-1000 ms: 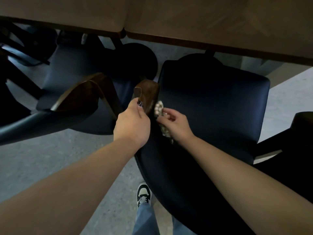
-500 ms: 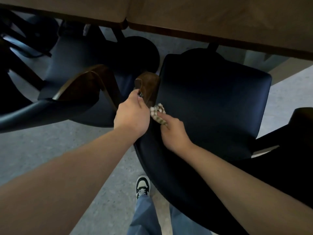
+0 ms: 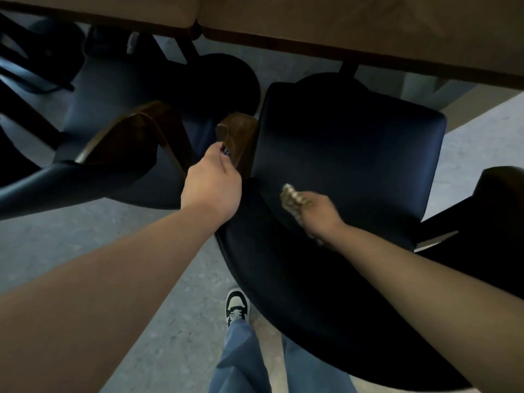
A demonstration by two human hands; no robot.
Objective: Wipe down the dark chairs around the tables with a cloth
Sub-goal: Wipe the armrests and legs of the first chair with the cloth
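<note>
The left hand [image 3: 211, 185] grips the brown wooden armrest [image 3: 239, 137] of the dark chair [image 3: 346, 143], fingers curled round its edge; the right hand [image 3: 317, 212], blurred, holds a checked cloth [image 3: 292, 198] bunched in its curled fingers against the back part of the seat; a second dark chair [image 3: 122, 109] stands just beside, under the tables [image 3: 340, 21].

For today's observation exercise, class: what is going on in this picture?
A person is wiping a dark chair drawn up to a wooden table. The left hand holds the chair's brown wooden armrest, steadying it. The right hand holds a patterned cloth over the rear of the seat, blurred as if mid-swipe. Another dark chair stands to the left.
</note>
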